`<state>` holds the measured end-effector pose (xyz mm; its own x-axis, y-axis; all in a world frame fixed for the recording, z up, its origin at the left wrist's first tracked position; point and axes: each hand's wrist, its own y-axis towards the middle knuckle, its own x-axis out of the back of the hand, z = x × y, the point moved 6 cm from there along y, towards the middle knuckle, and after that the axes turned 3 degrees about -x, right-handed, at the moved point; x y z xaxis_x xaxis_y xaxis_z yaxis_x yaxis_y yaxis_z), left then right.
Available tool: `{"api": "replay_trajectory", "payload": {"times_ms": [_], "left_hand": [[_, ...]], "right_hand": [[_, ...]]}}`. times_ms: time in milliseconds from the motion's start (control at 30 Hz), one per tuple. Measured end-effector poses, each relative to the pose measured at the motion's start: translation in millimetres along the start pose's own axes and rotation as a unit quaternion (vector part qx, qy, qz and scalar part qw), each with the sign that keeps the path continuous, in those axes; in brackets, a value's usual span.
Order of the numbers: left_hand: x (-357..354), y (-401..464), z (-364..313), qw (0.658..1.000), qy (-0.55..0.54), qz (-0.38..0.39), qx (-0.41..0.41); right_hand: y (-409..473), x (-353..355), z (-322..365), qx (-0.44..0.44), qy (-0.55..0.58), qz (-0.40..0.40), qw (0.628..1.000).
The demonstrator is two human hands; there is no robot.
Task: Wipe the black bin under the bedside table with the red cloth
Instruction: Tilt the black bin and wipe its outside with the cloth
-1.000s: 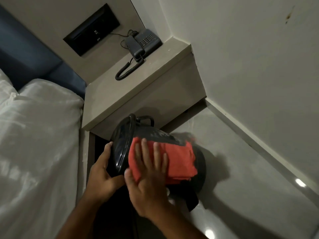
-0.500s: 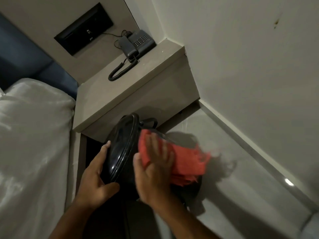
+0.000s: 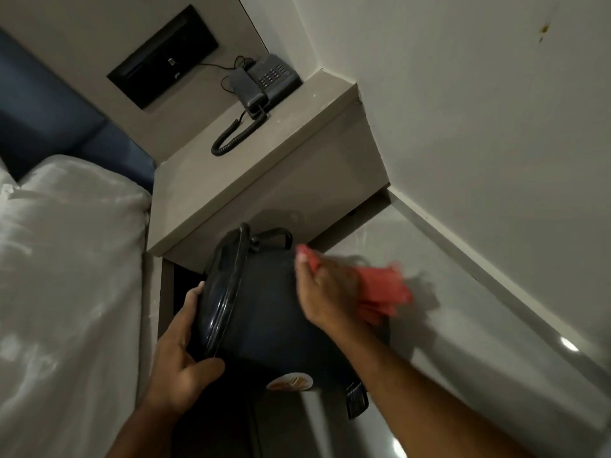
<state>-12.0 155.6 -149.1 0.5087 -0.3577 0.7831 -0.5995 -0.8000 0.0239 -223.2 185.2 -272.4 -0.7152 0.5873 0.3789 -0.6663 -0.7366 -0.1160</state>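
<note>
The black bin (image 3: 264,309) lies tipped on its side in front of the bedside table (image 3: 264,166), its lid facing left and its base to the right. My left hand (image 3: 185,352) grips the lid rim at the bin's left end, thumb under and fingers over the edge. My right hand (image 3: 327,292) presses the red cloth (image 3: 383,289) against the bin's far right side; both are motion-blurred. A pedal (image 3: 357,399) sticks out at the bin's lower right, next to a round label (image 3: 290,382).
A dark telephone (image 3: 264,82) with a coiled cord sits on the bedside table, below a black wall panel (image 3: 163,56). A white pillow and bedding (image 3: 66,259) fill the left. A wall and skirting (image 3: 479,259) run along the right over glossy floor (image 3: 463,375).
My right hand has swept the red cloth along the bin's side from near the lid rightward to its base end. The left hand still holds the lid rim.
</note>
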Motion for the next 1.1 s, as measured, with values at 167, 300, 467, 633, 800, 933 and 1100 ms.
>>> {"api": "replay_trajectory", "payload": {"times_ms": [167, 300, 467, 633, 800, 933, 1100], "left_hand": [[-7.2, 3.8, -13.3, 0.999, 0.029, -0.002, -0.037], [-7.5, 3.9, -6.3, 1.000, 0.002, 0.000, -0.005], [-8.0, 1.7, -10.0, 1.000, 0.005, -0.006, 0.011], [-13.3, 9.8, -16.3, 0.999, 0.039, -0.012, -0.005], [-12.5, 8.4, -8.8, 1.000, 0.022, -0.022, 0.000], [-9.7, 3.0, -5.1, 1.000, -0.004, -0.015, 0.001], [-9.3, 1.4, -9.5, 1.000, -0.002, -0.023, 0.003]], "right_hand": [[-39.8, -12.9, 34.7, 0.195, 0.044, -0.049, 0.979], [-68.2, -10.2, -80.9, 0.185, -0.042, -0.033, 0.981], [-15.7, 14.9, -115.3, -0.138, 0.057, 0.003, 0.989], [-43.2, -8.3, 30.9, 0.087, 0.041, -0.080, 0.992], [-148.4, -33.3, -24.5, 0.298, -0.090, -0.077, 0.947], [-144.5, -27.8, -90.5, 0.168, -0.135, -0.088, 0.973], [-29.3, 1.1, -73.3, -0.142, -0.028, -0.062, 0.988]]}}
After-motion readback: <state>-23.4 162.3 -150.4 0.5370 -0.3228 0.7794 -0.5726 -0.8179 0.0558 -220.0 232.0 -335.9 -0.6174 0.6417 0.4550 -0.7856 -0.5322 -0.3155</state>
